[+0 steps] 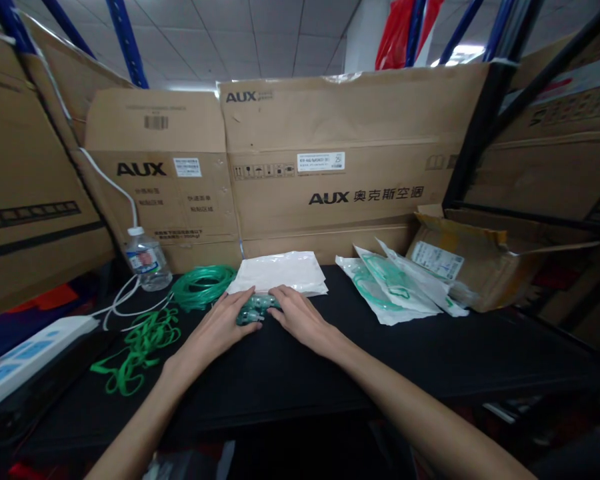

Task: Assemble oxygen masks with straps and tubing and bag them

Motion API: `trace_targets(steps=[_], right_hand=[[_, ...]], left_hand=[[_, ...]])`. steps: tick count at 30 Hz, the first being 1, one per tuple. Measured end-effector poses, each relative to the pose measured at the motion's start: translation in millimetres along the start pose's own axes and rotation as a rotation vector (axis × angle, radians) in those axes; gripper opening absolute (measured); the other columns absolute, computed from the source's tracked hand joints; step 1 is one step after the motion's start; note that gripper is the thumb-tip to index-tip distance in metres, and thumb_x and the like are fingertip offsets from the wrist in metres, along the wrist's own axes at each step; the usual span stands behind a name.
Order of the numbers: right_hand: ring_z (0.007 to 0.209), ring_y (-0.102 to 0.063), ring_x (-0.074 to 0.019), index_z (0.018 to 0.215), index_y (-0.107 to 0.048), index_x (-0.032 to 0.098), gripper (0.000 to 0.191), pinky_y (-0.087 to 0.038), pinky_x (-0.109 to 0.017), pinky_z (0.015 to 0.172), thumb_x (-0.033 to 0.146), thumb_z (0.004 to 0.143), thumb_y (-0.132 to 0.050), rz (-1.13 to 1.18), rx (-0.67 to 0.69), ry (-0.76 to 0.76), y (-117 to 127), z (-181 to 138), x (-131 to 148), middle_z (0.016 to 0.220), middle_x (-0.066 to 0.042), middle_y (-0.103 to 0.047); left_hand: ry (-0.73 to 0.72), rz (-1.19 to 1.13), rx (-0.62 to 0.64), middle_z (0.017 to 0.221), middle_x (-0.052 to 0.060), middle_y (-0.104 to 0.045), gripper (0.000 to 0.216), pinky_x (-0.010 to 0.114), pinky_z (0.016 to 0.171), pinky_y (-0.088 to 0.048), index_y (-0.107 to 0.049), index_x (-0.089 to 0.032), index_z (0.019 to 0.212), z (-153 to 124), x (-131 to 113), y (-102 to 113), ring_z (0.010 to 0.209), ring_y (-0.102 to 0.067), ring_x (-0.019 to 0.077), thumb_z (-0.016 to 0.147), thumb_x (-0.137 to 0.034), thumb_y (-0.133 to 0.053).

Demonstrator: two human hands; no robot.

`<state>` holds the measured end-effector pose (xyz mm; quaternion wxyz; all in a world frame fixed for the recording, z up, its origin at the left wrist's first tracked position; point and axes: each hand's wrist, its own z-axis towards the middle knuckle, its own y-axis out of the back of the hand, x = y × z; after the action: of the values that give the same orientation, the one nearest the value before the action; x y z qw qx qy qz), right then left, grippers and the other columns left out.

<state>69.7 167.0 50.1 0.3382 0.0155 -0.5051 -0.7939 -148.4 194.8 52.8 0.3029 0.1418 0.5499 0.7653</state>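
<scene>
My left hand [226, 321] rests at the middle of the black table with its fingers and thumb closed around the left end of some translucent green plastic parts [254, 312]. From the other side, my right hand [300, 319] has its fingers bent onto the right end of the same parts. Their exact shape is partly hidden by my fingers. Just behind lies a flat white packet [280, 270]. A coil of clear green tubing [203, 285] sits left of my hands, and a tangled green elastic strap [143, 347] lies nearer me.
Several white-and-clear packets with green contents [390, 283] lie to the right, before an opened cardboard box [485, 260]. A plastic bottle [149, 260] stands at the back left, near a white power strip [35, 357] and its cable. Large cardboard panels [350, 133] wall the back.
</scene>
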Motion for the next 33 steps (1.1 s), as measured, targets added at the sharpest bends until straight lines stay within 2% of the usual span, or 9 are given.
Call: trace_targets(steps=[5, 10, 15, 20, 23, 26, 30, 33], right_hand=[[0.109, -0.066, -0.0253, 0.125, -0.062, 0.018, 0.028, -0.056, -0.047, 0.092, 0.027, 0.099, -0.063, -0.010, -0.008, 0.014, -4.8, -4.8, 0.2, 0.125, -0.009, -0.066], [0.117, -0.062, -0.0277, 0.127, -0.062, 0.019, 0.029, -0.051, -0.052, 0.100, 0.029, 0.099, -0.063, -0.016, -0.045, -0.003, -8.3, -6.6, 3.2, 0.131, -0.010, -0.063], [0.110, -0.066, -0.0258, 0.121, -0.065, 0.017, 0.028, -0.055, -0.049, 0.094, 0.033, 0.098, -0.065, 0.037, -0.054, -0.052, -7.2, -2.2, -0.5, 0.125, -0.009, -0.066], [0.103, -0.067, -0.0238, 0.113, -0.067, 0.016, 0.023, -0.056, -0.046, 0.091, 0.033, 0.097, -0.066, 0.137, -0.078, -0.106, 7.8, -6.3, -9.3, 0.117, -0.008, -0.069], [0.098, -0.067, -0.0229, 0.107, -0.068, 0.016, 0.020, -0.055, -0.045, 0.091, 0.025, 0.090, -0.072, 0.230, -0.129, -0.153, 20.8, -20.8, -12.5, 0.107, -0.007, -0.070], [0.100, -0.066, -0.0237, 0.109, -0.069, 0.018, 0.026, -0.052, -0.041, 0.095, 0.018, 0.084, -0.071, 0.355, -0.193, -0.205, 28.9, -42.8, -12.2, 0.107, -0.008, -0.069], [0.105, -0.066, -0.0249, 0.110, -0.069, 0.021, 0.026, -0.051, -0.039, 0.095, 0.027, 0.085, -0.068, 0.551, -0.234, -0.299, 27.4, -70.6, -5.7, 0.112, -0.008, -0.067], [0.100, -0.068, -0.0248, 0.108, -0.069, 0.021, 0.030, -0.054, -0.037, 0.090, 0.035, 0.082, -0.073, 0.723, -0.218, -0.391, 25.9, -85.7, 2.7, 0.108, -0.007, -0.069]], left_hand=[[-0.015, -0.012, -0.007, 0.152, 0.017, -0.052, 0.069, 0.050, 0.122, -0.028, -0.044, -0.013, 0.150, -1.6, -2.9, -2.7, 0.141, -0.049, 0.0294, 0.089, -0.038, -0.063], [-0.052, -0.019, -0.032, 0.152, 0.015, -0.054, 0.061, 0.046, 0.122, -0.028, -0.046, -0.016, 0.148, -3.8, -5.0, -5.8, 0.140, -0.050, 0.0270, 0.091, -0.032, -0.060], [-0.090, -0.021, -0.046, 0.149, 0.013, -0.056, 0.061, 0.046, 0.122, -0.028, -0.045, -0.018, 0.150, -5.2, -4.1, -9.7, 0.138, -0.052, 0.0263, 0.092, -0.030, -0.059], [-0.094, -0.008, -0.053, 0.148, 0.015, -0.056, 0.066, 0.044, 0.119, -0.034, -0.043, -0.017, 0.152, -4.6, -4.1, -11.3, 0.136, -0.053, 0.0280, 0.091, -0.028, -0.066], [-0.087, 0.000, -0.054, 0.146, 0.017, -0.058, 0.067, 0.045, 0.118, -0.036, -0.045, -0.017, 0.150, -4.0, -7.6, -8.6, 0.136, -0.054, 0.0296, 0.090, -0.034, -0.070], [-0.083, 0.009, -0.058, 0.145, 0.018, -0.058, 0.070, 0.050, 0.119, -0.033, -0.047, -0.017, 0.149, -1.6, -12.2, -5.9, 0.137, -0.053, 0.0315, 0.089, -0.042, -0.072], [-0.085, 0.018, -0.058, 0.145, 0.017, -0.059, 0.071, 0.055, 0.119, -0.032, -0.045, -0.019, 0.149, 3.8, -22.3, -2.3, 0.137, -0.053, 0.0322, 0.089, -0.044, -0.073], [-0.074, 0.034, -0.085, 0.152, 0.021, -0.050, 0.080, 0.061, 0.120, -0.027, -0.038, -0.016, 0.153, -3.2, -42.8, 4.0, 0.144, -0.044, 0.0353, 0.087, -0.044, -0.076]])
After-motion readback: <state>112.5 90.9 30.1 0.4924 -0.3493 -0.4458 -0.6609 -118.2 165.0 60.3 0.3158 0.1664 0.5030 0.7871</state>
